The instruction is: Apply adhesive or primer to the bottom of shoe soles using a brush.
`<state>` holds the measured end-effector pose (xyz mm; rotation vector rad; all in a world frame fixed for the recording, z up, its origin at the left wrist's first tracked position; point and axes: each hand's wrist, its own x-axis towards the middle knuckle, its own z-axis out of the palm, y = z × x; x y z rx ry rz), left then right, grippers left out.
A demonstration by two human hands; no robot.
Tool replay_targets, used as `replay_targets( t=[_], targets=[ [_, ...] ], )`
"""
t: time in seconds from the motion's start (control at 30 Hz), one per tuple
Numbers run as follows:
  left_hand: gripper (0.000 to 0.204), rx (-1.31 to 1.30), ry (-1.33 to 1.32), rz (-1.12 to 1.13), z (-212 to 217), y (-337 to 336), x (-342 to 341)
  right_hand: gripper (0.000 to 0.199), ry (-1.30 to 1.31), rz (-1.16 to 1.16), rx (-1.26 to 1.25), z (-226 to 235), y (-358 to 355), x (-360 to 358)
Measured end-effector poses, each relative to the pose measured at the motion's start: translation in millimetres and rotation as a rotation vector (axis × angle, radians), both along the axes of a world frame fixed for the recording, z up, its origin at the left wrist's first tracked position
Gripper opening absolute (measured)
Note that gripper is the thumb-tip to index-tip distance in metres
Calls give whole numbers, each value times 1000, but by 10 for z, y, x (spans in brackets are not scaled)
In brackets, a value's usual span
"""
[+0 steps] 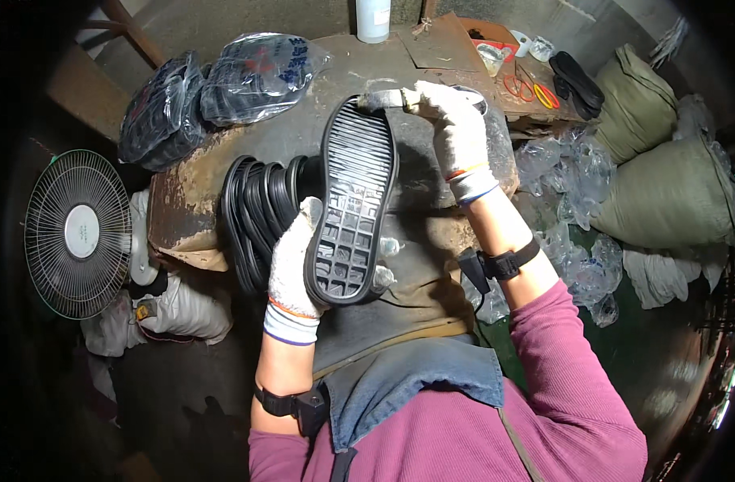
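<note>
While both hands were gloved in white knit cotton, they shared one black rubber shoe sole (353,201), held tread side up above the near edge of a worn, stained workbench (303,132). Left hand (297,269) clasped the heel end from below, thumb along the left rim, fingertips showing past the right rim. Right hand (456,132) pinched the toe end, fingers closed over the tip, wrist bent down from the far side. Sole stood nearly lengthwise away from the person, toe toward the bench's middle.

Just left of the held sole, a row of more black soles (259,205) stood on edge at the bench's near left corner. Two clear plastic bags of dark soles (215,92) lay at the far left corner. A white bottle (373,20) stood at the far edge. Red-handled scissors (518,87) lay at the far right corner, beside a piece of brown cardboard (443,44). Off the bench: a round fan (78,233) at left, green sacks (664,185) and crumpled clear plastic (572,185) at right. Black wristbands on both forearms.
</note>
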<state>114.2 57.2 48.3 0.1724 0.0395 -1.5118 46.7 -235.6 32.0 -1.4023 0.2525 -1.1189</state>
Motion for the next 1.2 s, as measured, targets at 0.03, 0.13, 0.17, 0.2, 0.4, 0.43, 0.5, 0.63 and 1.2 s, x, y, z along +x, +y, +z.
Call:
replay_targets(
  t=[0.03,0.13,0.17,0.2,0.4,0.43,0.5,0.63,1.2],
  targets=[
    [71,47,38,-34,27,19,-1,22,151,-174,-338,-25,-14,-9],
    [71,89,94,-67,-3,120,98,23,317,-144,-436,166,213,-61],
    [71,118,92,-75,-18,146,133,23,320,-132,-422,161,230,-66],
    [73,66,56,-101,-46,168,144,23,296,-154,-626,148,232,-94],
    [75,-83,192,-89,-72,40,88,20,221,256,-128,249,802,-238],
    [75,-90,183,-62,-160,42,85,18,256,234,-196,321,926,-302],
    [66,-205,9,-19,-328,-44,106,18,262,215,-326,241,1020,-365],
    [71,-36,104,159,-334,-91,134,20,239,409,-381,267,1222,-563],
    [49,225,-790,171,182,229,311,22,488,217,-159,573,875,-630]
  ],
)
